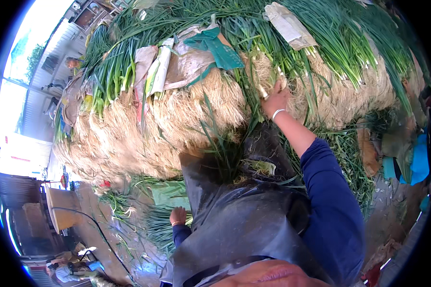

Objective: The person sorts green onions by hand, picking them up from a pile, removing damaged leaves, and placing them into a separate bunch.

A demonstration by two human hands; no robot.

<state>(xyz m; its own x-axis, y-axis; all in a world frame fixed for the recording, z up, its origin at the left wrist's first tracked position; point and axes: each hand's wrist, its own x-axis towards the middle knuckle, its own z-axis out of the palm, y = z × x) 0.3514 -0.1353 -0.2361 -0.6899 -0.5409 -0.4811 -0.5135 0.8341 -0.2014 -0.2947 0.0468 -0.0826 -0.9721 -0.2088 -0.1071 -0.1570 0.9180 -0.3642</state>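
Observation:
A long heap of spring onions (337,50) lies in front of me, green leaves pointing away and pale, bushy roots (203,103) facing me. My right hand (277,99), with a white band at the wrist, reaches into the middle of the heap. Its fingers are closed around the white stem ends of a few spring onions (263,91). Low at my left side, my left hand (178,216) is beside a pile of green leaves (160,229) on the floor; its fingers are too small and partly hidden to read. A dark apron (239,229) covers my lap.
Teal cloth (218,48) and a pale sack piece (289,26) lie over the heap. Loose leaves (345,158) cover the ground at the right, near blue plastic (420,160). A dark hose (98,227) crosses the floor at left. Another person (64,272) is at lower left.

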